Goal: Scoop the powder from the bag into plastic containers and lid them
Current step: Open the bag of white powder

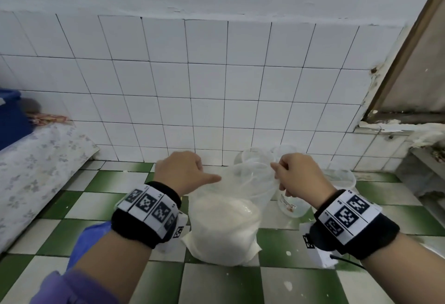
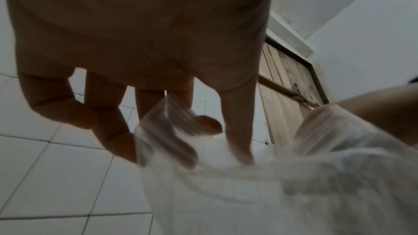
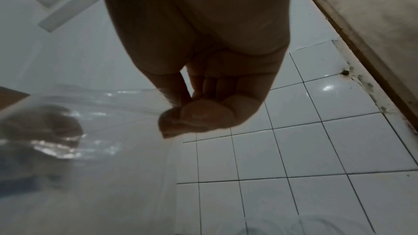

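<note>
Both hands were raised over the green-and-white checkered floor [image 1: 216, 284], each wrist in a black band with printed markers. The left hand [image 1: 179, 171] pinched the left edge of the bag's mouth, thumb stretched toward the plastic and the other fingers [image 2: 108, 128] curled; the left wrist view showed film bunched against them, blurred. The right hand [image 1: 297, 177] pinched the opposite edge between thumb and curled fingers [image 3: 192, 115], the film drawn taut from that pinch. Together the hands held the mouth spread.

Behind the bag, against the white tiled wall [image 1: 192, 82], stood a group of clear plastic containers [image 1: 258, 159]; their count could not be told through the film. One more clear container [image 1: 292, 205], with a small label, stood just right of the bag, under the right hand. A floral-covered bed [image 1: 36, 171] lay to the left with a blue bin [image 1: 12, 116] on it. A wooden door frame [image 1: 407, 46] rose at right.

The bag [image 1: 226, 226] sat on the floor between the wrists: clear plastic, lower part packed with white powder [image 1: 221, 219], upper part empty.
</note>
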Available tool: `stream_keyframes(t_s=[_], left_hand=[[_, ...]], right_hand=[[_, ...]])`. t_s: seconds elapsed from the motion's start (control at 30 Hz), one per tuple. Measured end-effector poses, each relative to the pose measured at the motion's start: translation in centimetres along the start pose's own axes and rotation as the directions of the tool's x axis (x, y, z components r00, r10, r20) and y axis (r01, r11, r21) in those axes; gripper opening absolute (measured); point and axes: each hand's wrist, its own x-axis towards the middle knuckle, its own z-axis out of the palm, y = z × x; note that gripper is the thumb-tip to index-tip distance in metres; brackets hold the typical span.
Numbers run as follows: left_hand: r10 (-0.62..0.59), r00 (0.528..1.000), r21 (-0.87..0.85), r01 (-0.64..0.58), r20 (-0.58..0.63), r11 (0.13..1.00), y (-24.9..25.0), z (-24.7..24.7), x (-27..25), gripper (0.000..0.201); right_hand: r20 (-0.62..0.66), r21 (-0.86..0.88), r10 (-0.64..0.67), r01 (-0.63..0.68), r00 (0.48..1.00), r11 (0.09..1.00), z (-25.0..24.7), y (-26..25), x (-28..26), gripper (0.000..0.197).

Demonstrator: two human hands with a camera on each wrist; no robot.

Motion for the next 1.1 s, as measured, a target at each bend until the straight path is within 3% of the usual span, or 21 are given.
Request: stream_keyframes(t_s=[0.27, 0.37, 0.47, 0.7, 0.77, 0.83, 0.93, 1.1], left_hand=[[0.041, 0.998, 0.184, -0.048, 0.041, 0.982, 2.3, 1.1, 0.5, 0.081], [0.036, 0.999, 0.23, -0.037, 0.008, 0.973, 2.2, 1.7, 1.0, 0.057], [-0.01, 0.998, 0.148, 0.02, -0.065, 0.989, 1.0, 1.1, 0.9, 0.029], [-0.149, 0.989, -0.145, 0.144, -0.021, 0.979, -3.9, -2.5, 1.4, 0.02], [-0.188, 0.979, -0.381, 0.202, 0.073, 0.902, -4.7, -2.1, 1.5, 0.018], [-0.211, 0.962, -0.621, 0.273, 0.173, 0.734, -5.0, -1.6, 1.2, 0.018], [-0.17, 0.938, -0.809, 0.346, 0.302, 0.475, -5.5, -1.0, 0.9, 0.023], [-0.049, 0.888, -0.872, 0.458, 0.457, 0.174, -6.0, -0.2, 0.6, 0.02]], right_hand=[[-0.074, -0.061, -0.081, 0.076, 0.994, 0.995, 0.9, 0.0, 0.1, 0.035], [-0.082, -0.089, -0.084, 0.077, 0.993, 0.993, 0.9, 0.1, 0.2, 0.035], [-0.084, -0.12, -0.086, 0.076, 0.993, 0.99, 0.8, 0.4, 0.3, 0.035], [-0.098, -0.066, -0.075, 0.069, 0.992, 0.995, 0.8, 0.7, 0.6, 0.031], [-0.07, 0.105, -0.009, 0.016, 0.998, 0.994, 0.9, 0.2, 0.1, 0.03], [0.004, 0.382, 0.1, -0.094, 0.995, 0.919, 1.0, -0.1, -0.3, 0.033], [0.136, 0.683, 0.208, -0.244, 0.969, 0.688, 1.0, 0.1, -0.7, 0.032], [0.329, 0.871, 0.246, -0.394, 0.912, 0.295, 1.8, 0.6, -0.6, 0.015]])
